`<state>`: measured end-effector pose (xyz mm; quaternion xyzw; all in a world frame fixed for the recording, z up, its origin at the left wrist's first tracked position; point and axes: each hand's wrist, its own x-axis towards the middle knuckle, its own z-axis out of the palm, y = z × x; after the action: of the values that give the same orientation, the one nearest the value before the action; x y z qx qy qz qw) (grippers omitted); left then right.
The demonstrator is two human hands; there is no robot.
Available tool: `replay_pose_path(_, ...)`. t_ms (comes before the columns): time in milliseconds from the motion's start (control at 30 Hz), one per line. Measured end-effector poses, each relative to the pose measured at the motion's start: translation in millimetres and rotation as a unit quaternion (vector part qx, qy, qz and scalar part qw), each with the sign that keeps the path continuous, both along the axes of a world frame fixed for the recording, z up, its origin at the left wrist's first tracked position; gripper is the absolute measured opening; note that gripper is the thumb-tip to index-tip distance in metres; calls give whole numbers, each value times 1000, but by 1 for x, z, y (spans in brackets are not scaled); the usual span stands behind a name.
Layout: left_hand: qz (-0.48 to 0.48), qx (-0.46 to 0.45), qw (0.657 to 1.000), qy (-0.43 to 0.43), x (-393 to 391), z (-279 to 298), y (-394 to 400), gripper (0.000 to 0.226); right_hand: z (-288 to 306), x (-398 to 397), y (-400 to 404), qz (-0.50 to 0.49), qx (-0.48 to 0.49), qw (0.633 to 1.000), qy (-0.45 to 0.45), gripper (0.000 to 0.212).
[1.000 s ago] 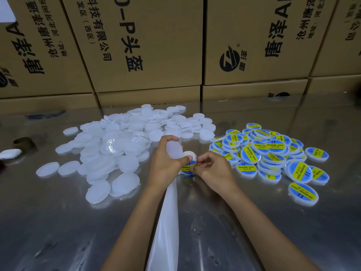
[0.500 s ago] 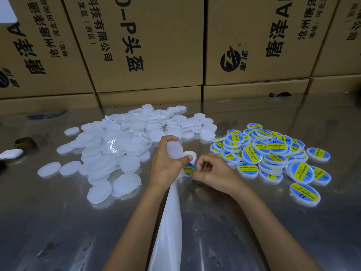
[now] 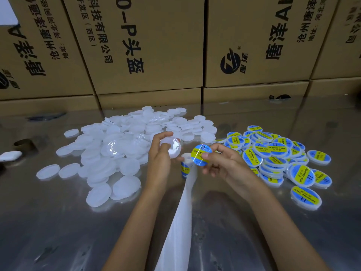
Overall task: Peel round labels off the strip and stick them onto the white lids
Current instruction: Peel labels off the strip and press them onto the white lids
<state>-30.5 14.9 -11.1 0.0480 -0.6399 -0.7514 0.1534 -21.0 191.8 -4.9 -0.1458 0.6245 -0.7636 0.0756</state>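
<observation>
My left hand grips a plain white lid, tilted toward me above the table. Just right of it, my right hand pinches a round blue-and-yellow label, free of the strip and held a little apart from the lid. The small label roll stands on the table between my hands, and its white backing strip trails down toward me. A heap of plain white lids lies to the left. Labelled lids are piled to the right.
The work surface is a shiny metal table. Stacked cardboard boxes form a wall along its far edge. A brown tape ring and a white object lie at the far left.
My right hand has pulled the label off the strip and lifted it up and right. My left hand has raised and tilted the white lid.
</observation>
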Motion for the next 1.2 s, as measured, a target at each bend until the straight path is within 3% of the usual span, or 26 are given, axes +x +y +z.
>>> replay_pose_path(133,-88,80,993,13,5,10,6,41,2,1,-15,-38,-48,998,17,22)
replay_pose_path(267,-174,123,977,0,10,18,15,33,1,1,-23,-95,-30,994,51,31)
replay_pose_path(367,-188,141,972,-13,12,22,17,42,1,2,-27,-121,-16,991,55,30)
replay_pose_path(867,-232,116,966,-1,15,21,22,37,0,2,-30,-179,10,983,48,28)
replay_pose_path(1100,-212,29,976,28,14,16,25,37,-4,-2,-31,-220,44,973,61,29)
replay_pose_path(1200,-205,34,978,37,13,16,23,36,-8,-5,-31,-244,81,965,60,30)
